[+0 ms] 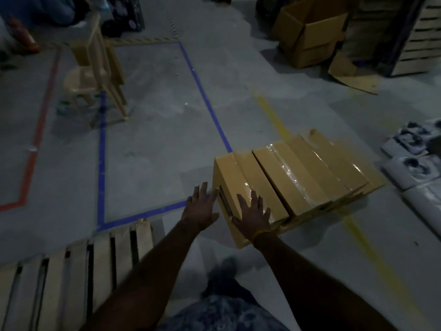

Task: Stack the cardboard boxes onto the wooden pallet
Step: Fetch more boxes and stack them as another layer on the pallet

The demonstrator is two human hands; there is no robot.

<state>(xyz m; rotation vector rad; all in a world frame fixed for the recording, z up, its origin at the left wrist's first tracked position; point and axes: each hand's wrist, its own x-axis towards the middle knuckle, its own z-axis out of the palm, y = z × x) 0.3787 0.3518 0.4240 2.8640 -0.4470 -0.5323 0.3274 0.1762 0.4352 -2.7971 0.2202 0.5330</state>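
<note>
Forearms extend from 6 o'clock toward frame centre. Wooden pallet [71, 266] lies at 7–8 o'clock on grey floor [155, 151], slats bare, nothing stacked on it. Left hand [200, 210], just past centre, is spread wide, fingers splayed, beside the near-left corner of the closest cardboard box [248, 194]; contact w/ box edge can't be told. Right hand [254, 212], also spread wide, palm down, rests flat on top of that same box; thin yellow band [261, 233] at wrist. Row of taped cardboard boxes [310, 173] sits on the floor at 3–4 o'clock, packed side by side, well apart from pallet. Blue tape lines [102, 163] mark a floor rectangle at 9–12 o'clock. Wooden chair [95, 75] stands at 10 o'clock. Open carton [310, 34] at 1 o'clock, far bkgd.
</note>
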